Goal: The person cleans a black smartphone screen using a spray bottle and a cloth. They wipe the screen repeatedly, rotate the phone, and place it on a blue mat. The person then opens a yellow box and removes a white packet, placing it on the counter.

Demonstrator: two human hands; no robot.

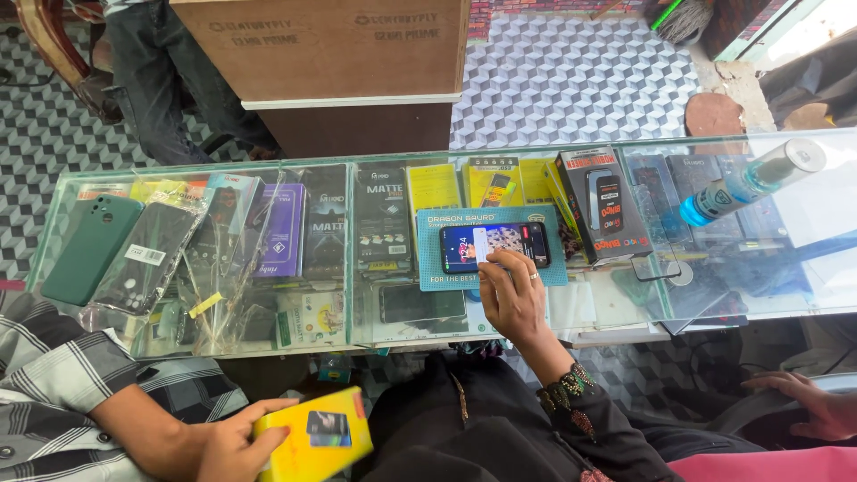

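Note:
My right hand (pixel 513 299), in a black sleeve with a beaded cuff and a ring on one finger, presses a small white card (pixel 481 245) onto the lit screen of a smartphone (pixel 495 246). The phone lies flat on a teal mat (pixel 437 272) on the glass counter (pixel 803 286). My left hand is out of sight.
Under the glass lie several phone cases and screen-protector packs. On the counter are a green case (pixel 89 248), a black boxed pack (pixel 603 207) and a blue spray bottle (pixel 750 181). A person in a plaid shirt holds a yellow box (pixel 312 436); another person's hand (pixel 803 402) rests at right.

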